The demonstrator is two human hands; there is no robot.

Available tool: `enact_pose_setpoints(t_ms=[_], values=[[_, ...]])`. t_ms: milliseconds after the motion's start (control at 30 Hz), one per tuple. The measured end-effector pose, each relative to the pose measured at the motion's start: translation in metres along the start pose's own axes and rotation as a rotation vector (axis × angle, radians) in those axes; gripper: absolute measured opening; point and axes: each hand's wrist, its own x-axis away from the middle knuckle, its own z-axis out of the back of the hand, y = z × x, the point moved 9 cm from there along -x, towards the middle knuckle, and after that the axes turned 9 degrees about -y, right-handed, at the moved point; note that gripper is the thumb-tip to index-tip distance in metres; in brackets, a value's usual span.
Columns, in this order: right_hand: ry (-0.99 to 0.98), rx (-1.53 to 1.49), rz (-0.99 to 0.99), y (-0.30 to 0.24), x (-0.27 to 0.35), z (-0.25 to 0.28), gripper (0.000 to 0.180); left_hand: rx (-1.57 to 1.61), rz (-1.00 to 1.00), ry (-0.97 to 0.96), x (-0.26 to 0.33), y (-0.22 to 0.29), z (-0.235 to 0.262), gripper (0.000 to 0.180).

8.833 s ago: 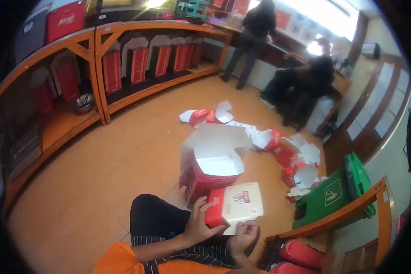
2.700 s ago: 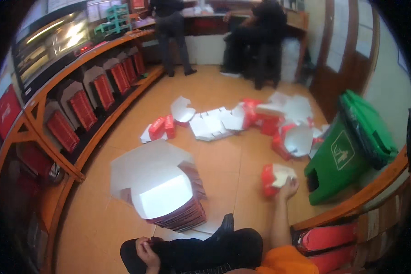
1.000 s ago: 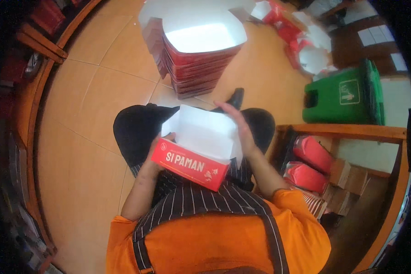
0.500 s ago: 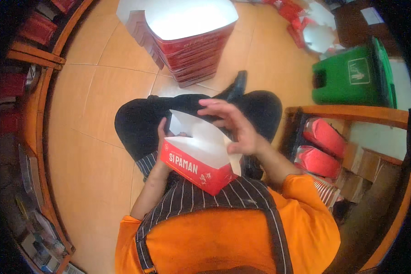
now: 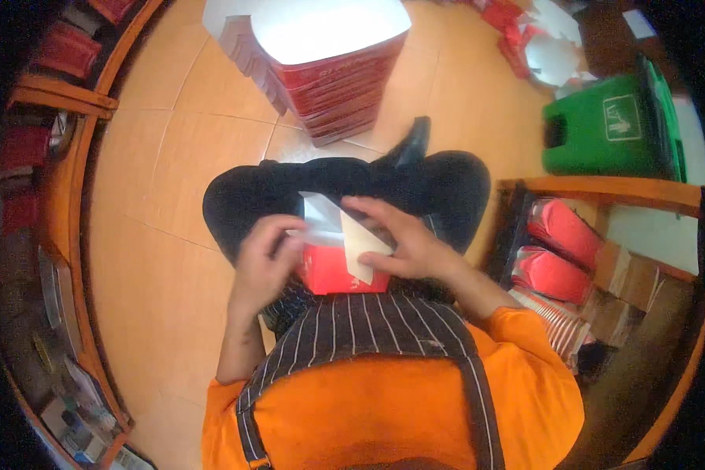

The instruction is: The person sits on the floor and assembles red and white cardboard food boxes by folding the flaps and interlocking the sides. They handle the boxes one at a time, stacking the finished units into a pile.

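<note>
Left edge of view: curved wooden shelves (image 5: 63, 258) with red packs, dim, well apart from the work; I leave them.

Left hand (image 5: 262, 262): fingers curled, closed on the left side of the box (image 5: 333, 270), thumb side toward the white flap (image 5: 321, 219); I read it as gripping the box wall, though the far fingertips are hidden behind the card.

Box: red with white inner flaps, sits in my lap over the striped apron (image 5: 368, 329), between both hands; its long axis runs left to right across the lap; one white flap stands up toward the knees, another folds down over the front.

Right hand (image 5: 403, 239): fingers spread flat, pressing on the flap from the right and above; it has nothing pinched that I can see; it is the hand nearer the loose flap.

Ahead of the knees: a stack of folded boxes (image 5: 329, 86) on the floor, apart from the hands.

Far right: green bin (image 5: 611, 129); red stacks on a lower shelf (image 5: 560, 251).
</note>
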Motion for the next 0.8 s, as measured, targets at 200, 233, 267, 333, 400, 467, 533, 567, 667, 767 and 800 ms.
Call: enact_pose_setpoints(t_ms=[200, 233, 267, 333, 400, 467, 533, 567, 667, 767, 800], values=[[-0.276, 0.538, 0.102, -0.021, -0.019, -0.011, 0.073, 0.06, -0.012, -0.308, -0.01, 0.009, -0.045, 0.025], [-0.258, 0.531, 0.087, -0.023, -0.022, -0.007, 0.068, 0.117, 0.02, -0.316, -0.011, 0.002, -0.047, 0.027], [-0.24, 0.523, 0.073, -0.024, -0.025, -0.003, 0.063, 0.173, 0.053, -0.324, -0.012, -0.004, -0.049, 0.028], [-0.217, 0.491, 0.044, -0.019, -0.033, 0.006, 0.055, 0.228, 0.091, -0.395, -0.013, -0.02, -0.055, 0.026], [-0.205, 0.441, 0.015, -0.009, -0.043, 0.016, 0.052, 0.27, 0.121, -0.415, -0.014, -0.025, -0.056, 0.028], [-0.162, 0.432, 0.034, -0.01, -0.049, 0.024, 0.051, 0.306, 0.143, -0.386, -0.017, -0.021, -0.052, 0.032], [-0.131, 0.433, 0.056, -0.012, -0.052, 0.029, 0.051, 0.296, 0.116, -0.372, -0.019, -0.022, -0.051, 0.031], [-0.126, 0.457, 0.108, -0.012, -0.052, 0.028, 0.05, 0.291, 0.103, -0.366, -0.02, -0.022, -0.051, 0.031], [-0.207, 0.495, 0.104, -0.02, -0.052, 0.018, 0.049, 0.328, 0.16, -0.382, -0.021, -0.027, -0.053, 0.03], [-0.266, 0.541, 0.104, -0.024, -0.049, 0.008, 0.05, 0.363, 0.165, -0.419, -0.024, -0.029, -0.055, 0.03], [-0.295, 0.541, 0.097, -0.025, -0.048, 0.006, 0.052, 0.363, 0.154, -0.408, -0.026, -0.032, -0.055, 0.029]])
